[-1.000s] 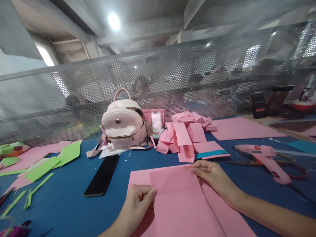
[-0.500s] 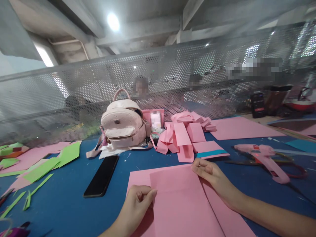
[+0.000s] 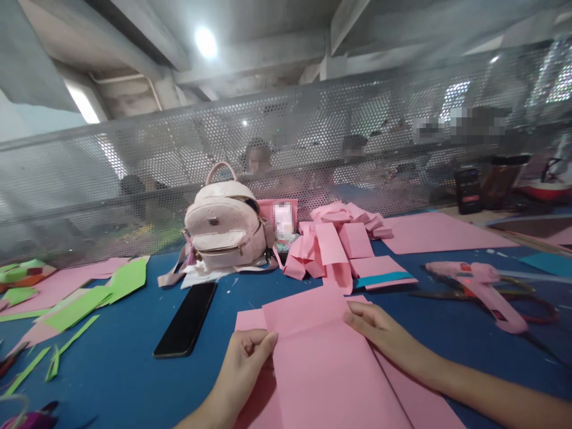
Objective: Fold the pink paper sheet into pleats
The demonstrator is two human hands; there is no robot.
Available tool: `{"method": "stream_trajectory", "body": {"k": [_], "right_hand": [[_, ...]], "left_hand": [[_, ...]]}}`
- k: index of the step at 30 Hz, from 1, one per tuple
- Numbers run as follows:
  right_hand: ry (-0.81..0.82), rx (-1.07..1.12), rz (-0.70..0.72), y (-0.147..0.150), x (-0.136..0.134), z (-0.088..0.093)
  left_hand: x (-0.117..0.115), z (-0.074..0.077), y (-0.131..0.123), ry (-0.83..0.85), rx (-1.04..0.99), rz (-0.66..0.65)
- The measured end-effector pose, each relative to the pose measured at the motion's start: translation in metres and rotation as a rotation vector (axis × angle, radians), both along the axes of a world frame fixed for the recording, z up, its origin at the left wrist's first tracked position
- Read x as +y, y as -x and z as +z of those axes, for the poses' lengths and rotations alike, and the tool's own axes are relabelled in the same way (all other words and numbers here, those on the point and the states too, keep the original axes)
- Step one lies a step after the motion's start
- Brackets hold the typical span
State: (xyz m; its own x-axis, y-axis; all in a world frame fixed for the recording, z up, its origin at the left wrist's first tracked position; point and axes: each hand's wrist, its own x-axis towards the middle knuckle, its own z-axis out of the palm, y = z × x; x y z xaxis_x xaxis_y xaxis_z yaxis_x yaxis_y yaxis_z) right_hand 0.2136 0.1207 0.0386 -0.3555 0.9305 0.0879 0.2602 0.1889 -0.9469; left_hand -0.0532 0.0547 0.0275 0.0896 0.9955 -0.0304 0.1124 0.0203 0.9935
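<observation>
A pink sheet of paper point(image 3: 322, 369) lies before me, its far part bent up along a crease and raised off another pink sheet point(image 3: 257, 411) underneath. My left hand point(image 3: 248, 357) pinches the raised sheet's left edge between thumb and curled fingers. On the opposite edge, my right hand point(image 3: 370, 325) grips the same sheet, thumb in front and fingers behind it. Just past the paper are several folded pink paper strips point(image 3: 333, 244) in a heap, and a pink piece with a blue strip point(image 3: 384, 278) lies beside them.
A black phone point(image 3: 185, 322) and a pale backpack point(image 3: 223, 229) sit on the blue table point(image 3: 134, 387). To the right, a pink glue gun point(image 3: 480, 286) lies over scissors point(image 3: 536, 307). Green paper pieces point(image 3: 127, 280) are at left; a perforated metal screen point(image 3: 304, 131) stands behind.
The far part of the pink sheet has lifted and shifted slightly left. My left hand has moved a little left and up with its edge; my right hand has slid slightly down.
</observation>
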Motion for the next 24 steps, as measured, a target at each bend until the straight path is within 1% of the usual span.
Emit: {"method": "stream_trajectory", "body": {"k": [2, 4, 7, 9, 12, 14, 20, 24], "right_hand": [[0.024, -0.007, 0.059, 0.000, 0.000, -0.006], [0.096, -0.015, 0.087, -0.001, 0.000, -0.011], [0.177, -0.014, 0.061, -0.001, -0.001, -0.015], [0.188, 0.002, 0.063, -0.002, -0.002, -0.014], [0.187, -0.011, 0.169, -0.003, -0.004, -0.010], [0.181, -0.044, 0.206, -0.003, -0.004, -0.010], [0.220, -0.059, 0.128, -0.003, -0.003, -0.012], [0.200, -0.049, 0.235, -0.002, -0.005, -0.004]], "left_hand": [[0.000, -0.002, 0.001, 0.007, -0.019, 0.013], [0.000, -0.003, 0.001, 0.010, -0.031, 0.021], [0.000, -0.004, 0.002, 0.013, -0.051, 0.027], [0.000, -0.003, 0.001, 0.022, -0.081, 0.027], [-0.001, 0.000, 0.001, 0.044, -0.133, 0.024], [0.000, 0.000, 0.001, 0.057, -0.168, 0.029], [0.002, -0.002, 0.002, 0.056, -0.205, 0.042], [0.003, 0.000, 0.003, 0.048, -0.193, 0.074]]}}
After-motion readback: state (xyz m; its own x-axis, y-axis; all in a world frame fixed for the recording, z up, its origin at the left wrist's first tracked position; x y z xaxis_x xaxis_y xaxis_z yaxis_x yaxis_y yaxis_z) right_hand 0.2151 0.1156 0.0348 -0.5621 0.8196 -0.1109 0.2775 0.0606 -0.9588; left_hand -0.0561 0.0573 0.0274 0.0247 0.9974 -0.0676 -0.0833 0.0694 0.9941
